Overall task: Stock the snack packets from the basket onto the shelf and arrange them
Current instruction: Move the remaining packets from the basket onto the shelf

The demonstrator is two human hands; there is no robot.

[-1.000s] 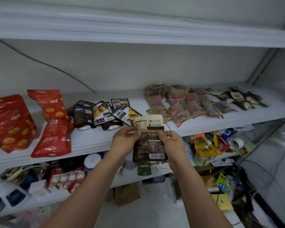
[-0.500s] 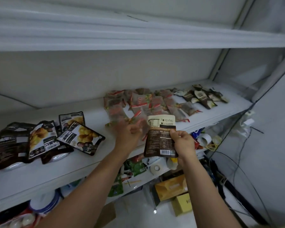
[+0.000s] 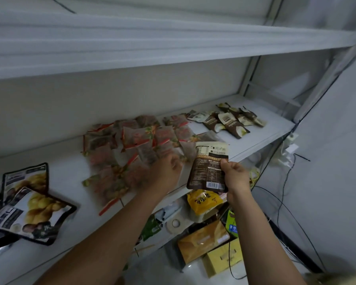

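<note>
My right hand (image 3: pixel 233 177) holds a brown and cream snack packet (image 3: pixel 209 165) upright by its right edge, back side with barcode facing me, just in front of the white shelf (image 3: pixel 261 138). My left hand (image 3: pixel 165 173) is blurred and hovers over the front of a spread of several red translucent packets (image 3: pixel 136 138) lying on the shelf; whether it holds anything I cannot tell. Several brown and cream packets (image 3: pixel 228 122) like the held one lie at the shelf's far right. Black packets with yellow pictures (image 3: pixel 29 208) lie at the left. No basket is visible.
A second white shelf (image 3: pixel 173 42) hangs overhead. Below the stocked shelf sit a yellow bag (image 3: pixel 202 201), a tape roll (image 3: pixel 175 223), cardboard boxes (image 3: pixel 206 241) and green packets. Black cables (image 3: pixel 284 206) hang along the wall on the right.
The view has swung right along the shelf. My left hand let go of the brown packet and moved over the red packets; my right hand still holds the packet.
</note>
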